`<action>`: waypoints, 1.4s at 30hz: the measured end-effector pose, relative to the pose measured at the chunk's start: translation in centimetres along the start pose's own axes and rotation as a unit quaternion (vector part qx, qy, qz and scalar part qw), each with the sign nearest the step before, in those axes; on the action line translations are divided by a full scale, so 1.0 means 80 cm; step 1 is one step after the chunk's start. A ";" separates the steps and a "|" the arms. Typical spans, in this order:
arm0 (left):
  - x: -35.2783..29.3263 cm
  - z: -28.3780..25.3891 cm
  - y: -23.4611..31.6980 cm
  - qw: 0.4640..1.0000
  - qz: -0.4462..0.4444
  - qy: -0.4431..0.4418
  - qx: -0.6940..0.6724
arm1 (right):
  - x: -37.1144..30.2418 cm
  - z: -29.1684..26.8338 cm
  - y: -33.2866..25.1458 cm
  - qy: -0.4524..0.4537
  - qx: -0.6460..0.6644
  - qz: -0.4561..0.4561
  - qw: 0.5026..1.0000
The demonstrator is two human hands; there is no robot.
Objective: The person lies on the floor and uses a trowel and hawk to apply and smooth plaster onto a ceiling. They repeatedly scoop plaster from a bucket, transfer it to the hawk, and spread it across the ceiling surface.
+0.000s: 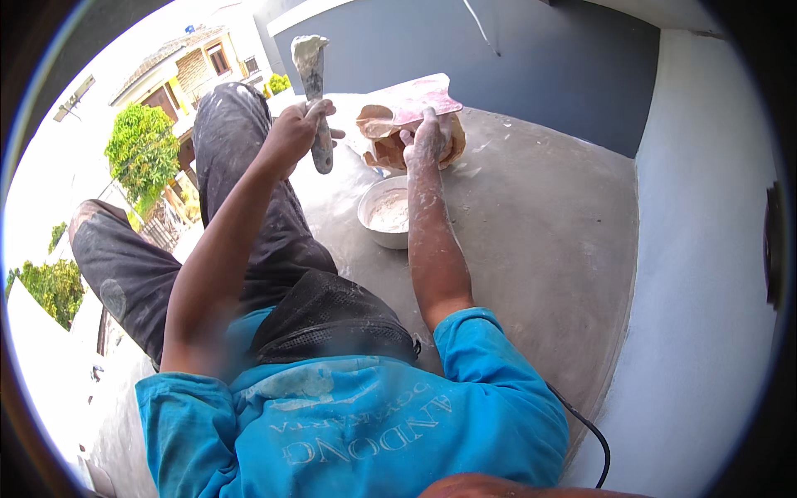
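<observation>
My left hand is closed around the handle of a putty knife. The knife stands upright, blade up, with a lump of whitish putty on its end. Off to the right, my right hand, dusted white, grips the near edge of a flat pink sheet-like piece with a curved outline, perhaps a plastic spreader. Just beneath that piece is a crumpled brown paper bag, its mouth open and partly hidden by my hand. A white bowl of pale powder or paste sits on the floor beside my right forearm.
I sit on a grey concrete floor, legs in dark, stained trousers to the left. A dark grey wall stands ahead, a pale wall on the right. A black cable runs near my right side. Outside are trees and a house.
</observation>
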State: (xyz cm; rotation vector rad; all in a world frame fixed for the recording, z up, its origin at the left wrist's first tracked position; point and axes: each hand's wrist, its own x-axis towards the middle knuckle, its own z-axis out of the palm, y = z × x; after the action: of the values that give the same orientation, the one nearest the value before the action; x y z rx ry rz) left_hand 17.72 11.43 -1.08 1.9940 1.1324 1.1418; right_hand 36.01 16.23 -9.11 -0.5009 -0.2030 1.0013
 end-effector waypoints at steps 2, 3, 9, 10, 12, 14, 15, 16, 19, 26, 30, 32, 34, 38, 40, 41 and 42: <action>-0.003 -0.005 0.018 0.992 0.037 0.050 0.114 | 0.050 -0.017 0.011 -0.084 0.076 0.011 0.994; 0.005 -0.016 0.012 0.978 0.056 0.080 0.185 | 0.055 -0.021 0.007 -0.110 0.095 0.037 0.989; 0.013 -0.024 0.030 0.929 0.147 0.171 0.294 | -0.006 0.000 -0.025 -0.257 0.108 0.104 0.955; 0.017 -0.025 0.028 0.911 0.163 0.185 0.332 | -0.021 0.006 -0.028 -0.274 0.101 0.114 0.950; 0.026 -0.034 0.027 0.867 0.206 0.213 0.401 | -0.045 0.011 -0.029 -0.357 0.120 0.118 0.919; 0.022 -0.037 0.037 0.848 0.279 0.191 0.409 | -0.062 0.016 -0.032 -0.396 0.134 0.105 0.903; 0.018 -0.039 0.037 0.840 0.300 0.182 0.414 | -0.070 0.016 -0.031 -0.395 0.136 0.097 0.903; 0.015 -0.039 0.039 0.832 0.319 0.174 0.419 | -0.080 0.017 -0.032 -0.396 0.137 0.089 0.904; 0.006 -0.034 0.041 0.844 0.359 0.128 0.377 | -0.103 0.015 -0.046 -0.367 0.173 0.076 0.911; -0.017 -0.036 0.022 0.826 0.341 0.176 0.414 | -0.121 -0.001 -0.068 -0.343 0.186 0.081 0.917; -0.028 -0.049 0.009 0.803 0.342 0.189 0.450 | -0.133 -0.003 -0.070 -0.348 0.171 0.059 0.920; -0.032 -0.055 0.006 0.800 0.337 0.191 0.457 | -0.140 0.000 -0.067 -0.346 0.174 0.064 0.920; -0.038 -0.060 0.006 0.805 0.329 0.187 0.456 | -0.145 0.003 -0.064 -0.343 0.178 0.069 0.920; -0.045 -0.062 -0.001 0.809 0.321 0.195 0.452 | -0.153 0.004 -0.062 -0.324 0.173 0.091 0.926; -0.042 -0.065 -0.002 0.808 0.330 0.190 0.450 | -0.155 0.004 -0.066 -0.322 0.176 0.099 0.925; -0.044 -0.065 -0.003 0.803 0.331 0.192 0.458 | -0.153 0.003 -0.063 -0.327 0.180 0.100 0.922; -0.042 -0.063 -0.004 0.802 0.334 0.188 0.459 | -0.146 0.002 -0.059 -0.330 0.184 0.100 0.920</action>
State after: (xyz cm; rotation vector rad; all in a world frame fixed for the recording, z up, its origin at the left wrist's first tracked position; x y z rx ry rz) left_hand 12.25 8.96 -0.28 3.2079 1.3817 1.5599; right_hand 33.26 4.37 -5.93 0.1839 -0.5610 1.3529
